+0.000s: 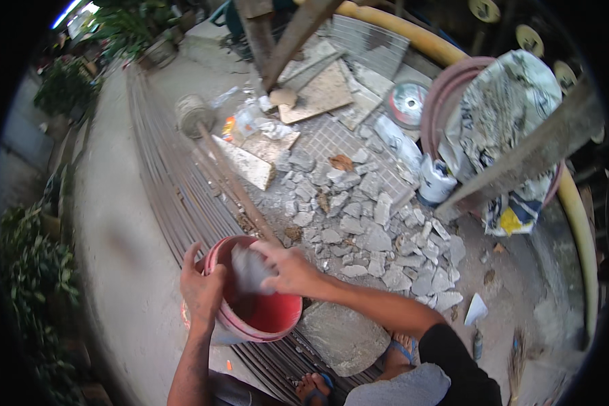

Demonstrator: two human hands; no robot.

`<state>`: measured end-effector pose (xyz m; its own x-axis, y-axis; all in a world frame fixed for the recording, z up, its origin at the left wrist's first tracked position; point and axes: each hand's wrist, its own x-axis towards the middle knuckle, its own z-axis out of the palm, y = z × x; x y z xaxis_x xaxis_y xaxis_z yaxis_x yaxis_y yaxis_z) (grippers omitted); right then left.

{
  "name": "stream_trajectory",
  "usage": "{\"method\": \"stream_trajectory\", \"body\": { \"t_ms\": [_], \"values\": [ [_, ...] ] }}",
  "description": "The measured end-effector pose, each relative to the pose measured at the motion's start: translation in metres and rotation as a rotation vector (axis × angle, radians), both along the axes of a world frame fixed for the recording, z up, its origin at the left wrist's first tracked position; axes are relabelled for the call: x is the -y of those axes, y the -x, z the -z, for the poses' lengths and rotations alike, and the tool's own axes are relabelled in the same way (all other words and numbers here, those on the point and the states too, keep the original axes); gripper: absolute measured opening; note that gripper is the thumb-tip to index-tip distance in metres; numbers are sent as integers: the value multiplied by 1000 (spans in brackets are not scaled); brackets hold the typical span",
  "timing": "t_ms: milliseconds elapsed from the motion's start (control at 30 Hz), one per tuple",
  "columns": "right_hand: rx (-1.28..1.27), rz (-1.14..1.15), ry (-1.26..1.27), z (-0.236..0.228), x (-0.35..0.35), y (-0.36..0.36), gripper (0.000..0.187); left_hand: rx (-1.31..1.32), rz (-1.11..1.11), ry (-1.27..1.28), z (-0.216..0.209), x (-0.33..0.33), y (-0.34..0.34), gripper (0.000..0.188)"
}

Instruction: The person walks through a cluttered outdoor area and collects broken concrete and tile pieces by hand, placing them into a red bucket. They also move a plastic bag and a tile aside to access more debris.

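A red bucket (271, 318) stands tilted in front of me, its red inside facing up. My left hand (201, 287) is at its left rim, fingers curled and thumb lying over the edge. Over the bucket's mouth, my right hand (294, 271) grips a grey chunk of concrete (250, 269), smeared by motion. Beyond the bucket and to its right spreads a heap of broken concrete pieces (375, 240). A large flat grey stone (342, 338) lies against the bucket's right side, near my feet.
Long steel rods (176, 196) run under the bucket. A long-handled tool (240, 196) lies across them. Tile slabs (321, 95), a white sack (507, 108), a slanting wooden post (528, 152) and a yellow pipe (578, 230) stand or lie beyond. Plants (34, 271) line the left side.
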<state>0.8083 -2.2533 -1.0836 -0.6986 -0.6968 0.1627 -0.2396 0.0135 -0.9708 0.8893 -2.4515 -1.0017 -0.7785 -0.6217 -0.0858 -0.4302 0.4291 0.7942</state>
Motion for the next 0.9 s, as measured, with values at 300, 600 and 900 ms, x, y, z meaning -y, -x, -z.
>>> {"method": "stream_trajectory", "body": {
  "t_ms": [300,600,900],
  "values": [
    [-438,649,-1064,108,-114,153,92,-21,5,75,4,1,-3,67],
    [-117,646,-49,89,-74,62,57,-5,57,48,1,-1,-2,65],
    [-18,1269,-788,65,-188,141,58,-4,43,91,5,1,-4,67]
  ]
}}
